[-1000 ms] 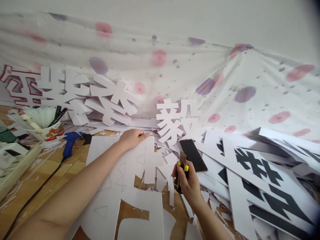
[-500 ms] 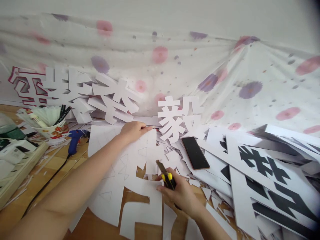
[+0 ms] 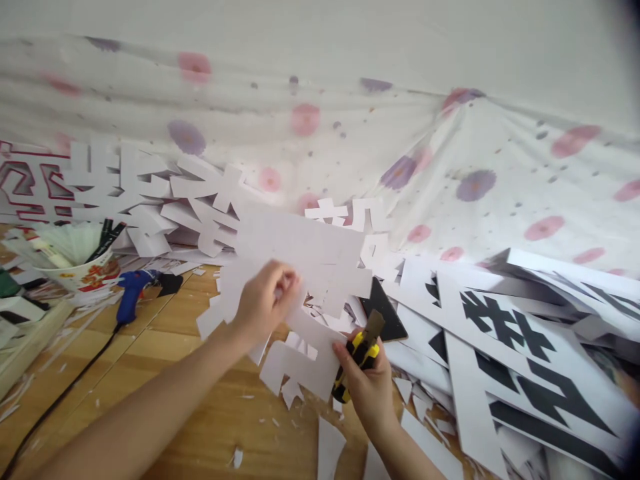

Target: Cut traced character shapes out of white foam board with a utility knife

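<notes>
A white cut-out sheet (image 3: 300, 233), lifted off the table and partly blurred, is tilted up between my hands. My left hand (image 3: 267, 300) is in front of it with fingers curled together; whether they pinch anything is hidden. My right hand (image 3: 367, 380) grips a black and yellow utility knife (image 3: 363, 353), its blade out and pointing up and away. The right thumb and fingers also lie at the sheet's lower right edge. Behind the sheet a dark phone (image 3: 393, 317) is partly covered.
On the left are a blue glue gun (image 3: 131, 293) with its cord and a paper bowl (image 3: 85, 275) of pens and glue sticks. White cut-out characters (image 3: 150, 193) stand along the back. Printed sheets (image 3: 525, 347) pile up at right. Paper scraps (image 3: 330, 447) litter the wooden table.
The sheet has risen from the table and tilted up. My left hand has drawn back from its far edge, fingers now curled. My right hand, still with the knife, has shifted to the right.
</notes>
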`<state>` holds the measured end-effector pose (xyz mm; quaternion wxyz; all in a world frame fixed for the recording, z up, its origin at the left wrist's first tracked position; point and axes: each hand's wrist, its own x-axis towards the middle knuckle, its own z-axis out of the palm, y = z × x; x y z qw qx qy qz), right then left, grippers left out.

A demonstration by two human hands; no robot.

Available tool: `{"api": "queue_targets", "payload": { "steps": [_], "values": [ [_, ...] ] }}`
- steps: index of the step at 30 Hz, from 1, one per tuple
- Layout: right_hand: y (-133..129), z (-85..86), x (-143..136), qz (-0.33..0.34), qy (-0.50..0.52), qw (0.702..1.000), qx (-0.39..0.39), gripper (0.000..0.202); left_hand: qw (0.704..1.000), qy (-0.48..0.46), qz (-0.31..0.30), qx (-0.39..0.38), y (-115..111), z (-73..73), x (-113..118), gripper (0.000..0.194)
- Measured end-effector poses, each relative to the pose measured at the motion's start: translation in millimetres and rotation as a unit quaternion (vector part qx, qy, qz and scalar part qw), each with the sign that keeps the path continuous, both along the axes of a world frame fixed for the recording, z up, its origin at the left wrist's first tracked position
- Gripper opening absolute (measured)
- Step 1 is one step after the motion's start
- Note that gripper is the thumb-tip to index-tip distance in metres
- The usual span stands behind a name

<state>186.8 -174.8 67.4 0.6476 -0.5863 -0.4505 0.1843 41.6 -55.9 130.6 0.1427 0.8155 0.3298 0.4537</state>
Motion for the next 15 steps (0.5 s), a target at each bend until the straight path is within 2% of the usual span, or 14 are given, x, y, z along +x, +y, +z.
{"api": "queue_targets", "payload": {
  "steps": [2, 5, 8, 10, 13, 15],
  "values": [
    [1.6, 0.3, 1.8, -0.037, 0.003, 0.999, 0.028, 0.02, 0.996, 0.047, -0.042, -0.064, -22.5, -18.6, -0.1, 0.021],
    [3.6, -3.6, 1.4, -0.062, -0.017, 0.996, 0.063, 0.016, 0.99, 0.063, -0.055, -0.115, -43.3, -41.4, 7.5, 0.019],
    [4.8, -11.1, -2.5, -0.072, -0.058, 0.993, 0.08, 0.013, 0.971, -0.021, -0.033, -0.236, -49.0, -53.4, 21.6, 0.025],
    [4.6, -14.4, -5.7, -0.069, -0.097, 0.99, 0.081, 0.012, 0.94, -0.111, -0.024, -0.323, -47.4, -57.1, 30.6, 0.029],
    [1.6, -11.5, -8.2, 0.006, -0.208, 0.974, 0.093, 0.011, 0.902, -0.235, -0.01, -0.363, -41.0, -58.3, 37.5, 0.031],
    [-1.5, -4.9, -6.4, 0.085, -0.304, 0.944, 0.1, 0.011, 0.884, -0.303, -0.013, -0.357, -35.9, -56.6, 35.8, 0.031]
  ]
}}
